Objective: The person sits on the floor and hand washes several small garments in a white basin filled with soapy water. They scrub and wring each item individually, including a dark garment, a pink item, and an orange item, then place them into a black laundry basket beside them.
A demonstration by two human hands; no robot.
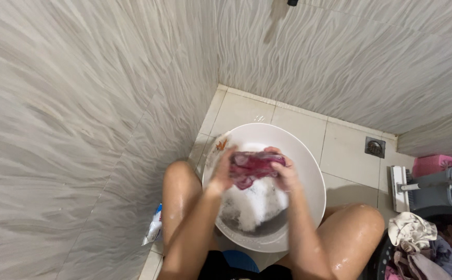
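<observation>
head view: the dark red cloth (257, 167) is bunched between both hands, so its shape and kind are hard to make out; the folds hide most of the fingers. the left hand (225, 168) is curled closed around the cloth's left end, the right hand (286, 171) is curled closed around its right end, and the cloth is held just above the white basin (309, 171). foam (254, 205) covers the water in the basin, so nothing under it can be seen. the bottom edge of the picture cuts off the forearms, the knees and a blue patch (239, 259) between the legs. a small packet (154, 225) by the left knee is partly hidden against the wall. at the right edge a dark laundry basket (379, 256) of mixed clothes is cut off. the floor is pale tile with a square drain (375, 147); the walls carry wavy grey tile and meet in a corner behind the basin.
</observation>
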